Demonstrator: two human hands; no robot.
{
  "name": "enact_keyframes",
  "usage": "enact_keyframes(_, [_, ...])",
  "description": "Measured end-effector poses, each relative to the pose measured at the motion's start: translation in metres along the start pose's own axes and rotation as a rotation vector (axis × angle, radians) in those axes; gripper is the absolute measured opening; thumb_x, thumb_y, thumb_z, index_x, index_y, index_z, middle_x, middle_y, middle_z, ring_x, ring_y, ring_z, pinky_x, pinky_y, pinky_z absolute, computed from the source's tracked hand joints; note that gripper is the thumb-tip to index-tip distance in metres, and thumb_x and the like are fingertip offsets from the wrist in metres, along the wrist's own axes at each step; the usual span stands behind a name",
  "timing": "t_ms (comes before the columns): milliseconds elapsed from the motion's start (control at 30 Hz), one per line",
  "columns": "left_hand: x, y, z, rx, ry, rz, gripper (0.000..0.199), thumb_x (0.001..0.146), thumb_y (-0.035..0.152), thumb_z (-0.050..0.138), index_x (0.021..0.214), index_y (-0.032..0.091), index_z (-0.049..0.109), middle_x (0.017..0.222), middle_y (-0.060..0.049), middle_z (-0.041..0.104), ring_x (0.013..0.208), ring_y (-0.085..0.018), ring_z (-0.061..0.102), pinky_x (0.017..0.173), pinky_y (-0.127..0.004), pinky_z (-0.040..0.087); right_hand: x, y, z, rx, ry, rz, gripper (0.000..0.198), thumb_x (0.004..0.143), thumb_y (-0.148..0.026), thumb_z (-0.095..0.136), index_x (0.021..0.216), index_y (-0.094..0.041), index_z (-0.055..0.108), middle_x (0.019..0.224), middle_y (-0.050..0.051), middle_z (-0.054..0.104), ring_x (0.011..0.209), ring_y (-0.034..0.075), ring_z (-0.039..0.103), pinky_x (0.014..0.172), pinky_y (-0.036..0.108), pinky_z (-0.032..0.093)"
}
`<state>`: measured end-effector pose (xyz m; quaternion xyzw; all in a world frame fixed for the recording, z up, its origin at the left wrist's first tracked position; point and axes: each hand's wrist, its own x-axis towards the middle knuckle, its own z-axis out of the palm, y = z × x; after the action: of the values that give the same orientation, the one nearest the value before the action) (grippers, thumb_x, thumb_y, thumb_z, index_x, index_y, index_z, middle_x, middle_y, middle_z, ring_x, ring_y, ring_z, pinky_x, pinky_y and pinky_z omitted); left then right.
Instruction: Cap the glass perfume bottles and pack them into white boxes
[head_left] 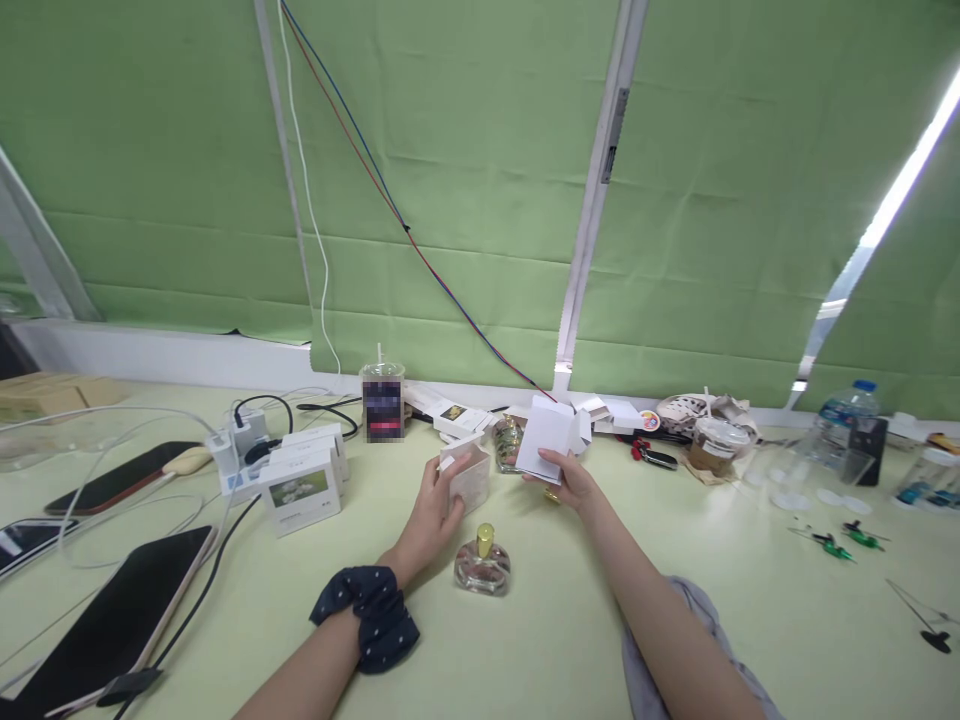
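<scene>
My left hand is closed around a small whitish carton, its top toward me looking open. In my right hand is a white folded card piece, gripped at its lower edge and held upright. A glass perfume bottle with a gold cap stands on the table in front of me, between my forearms. Just behind the two hands is a patterned glass jar, partly covered by the white card. A bit of gold shows under my right hand, too hidden to name.
White printed boxes stand at left beside a power strip, cables and a dark tablet. A lidded cup is at the back. On the right are a drink cup, keys and a water bottle.
</scene>
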<state>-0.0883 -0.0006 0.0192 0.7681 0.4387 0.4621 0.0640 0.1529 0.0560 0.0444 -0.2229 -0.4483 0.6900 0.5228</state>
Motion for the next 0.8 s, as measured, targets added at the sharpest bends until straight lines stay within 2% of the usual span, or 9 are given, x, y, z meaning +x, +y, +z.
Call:
enact_keyframes(133, [0.002, 0.013, -0.003, -0.071, -0.018, 0.013, 0.052, 0.079, 0.011, 0.048, 0.129, 0.023, 0.043, 0.118, -0.009, 0.047, 0.114, -0.026, 0.048, 0.094, -0.043, 0.045, -0.004, -0.007, 0.016, -0.059, -0.116, -0.027, 0.049, 0.066, -0.029, 0.076, 0.109, -0.017, 0.057, 0.099, 0.011, 0.071, 0.093, 0.031, 0.068, 0.060, 0.035, 0.059])
enact_keyframes(233, [0.004, 0.019, -0.002, -0.119, -0.005, 0.009, 0.042, 0.082, 0.019, 0.051, 0.123, 0.023, 0.047, 0.117, -0.009, 0.052, 0.111, -0.025, 0.052, 0.089, -0.040, 0.048, -0.010, -0.010, 0.036, -0.102, -0.206, -0.005, 0.050, 0.064, -0.029, 0.078, 0.108, -0.018, 0.057, 0.095, 0.010, 0.072, 0.093, 0.030, 0.068, 0.069, 0.040, 0.058])
enact_keyframes(333, [0.005, 0.020, 0.000, -0.159, -0.015, -0.019, 0.036, 0.083, 0.025, 0.055, 0.118, 0.024, 0.048, 0.118, -0.008, 0.055, 0.113, -0.025, 0.053, 0.091, -0.040, 0.047, -0.015, -0.011, 0.056, -0.127, -0.246, 0.012, 0.048, 0.063, -0.032, 0.079, 0.104, -0.017, 0.059, 0.091, 0.009, 0.072, 0.089, 0.029, 0.069, 0.079, 0.044, 0.055])
enact_keyframes(533, [0.004, 0.019, 0.003, -0.261, -0.041, -0.120, 0.041, 0.080, 0.031, 0.060, 0.117, 0.021, 0.044, 0.115, -0.008, 0.060, 0.106, -0.023, 0.058, 0.094, -0.040, 0.048, -0.019, -0.006, 0.080, -0.167, -0.169, -0.010, 0.049, 0.058, -0.034, 0.082, 0.100, -0.016, 0.062, 0.098, 0.010, 0.071, 0.093, 0.028, 0.066, 0.085, 0.045, 0.052])
enact_keyframes(667, [0.003, 0.022, 0.003, -0.327, -0.045, -0.157, 0.042, 0.078, 0.031, 0.062, 0.114, 0.020, 0.045, 0.112, -0.007, 0.062, 0.099, -0.023, 0.061, 0.085, -0.038, 0.051, -0.019, -0.002, 0.086, -0.208, -0.139, -0.027, 0.048, 0.059, -0.033, 0.082, 0.100, -0.017, 0.064, 0.100, 0.009, 0.070, 0.094, 0.027, 0.066, 0.087, 0.045, 0.051])
enact_keyframes(800, [0.003, 0.021, 0.004, -0.357, -0.025, -0.161, 0.039, 0.079, 0.031, 0.063, 0.110, 0.021, 0.042, 0.109, -0.006, 0.060, 0.100, -0.022, 0.060, 0.087, -0.040, 0.051, -0.017, -0.002, 0.086, -0.268, -0.110, -0.059, 0.044, 0.060, -0.034, 0.081, 0.098, -0.017, 0.066, 0.099, 0.009, 0.071, 0.093, 0.027, 0.066, 0.086, 0.044, 0.051])
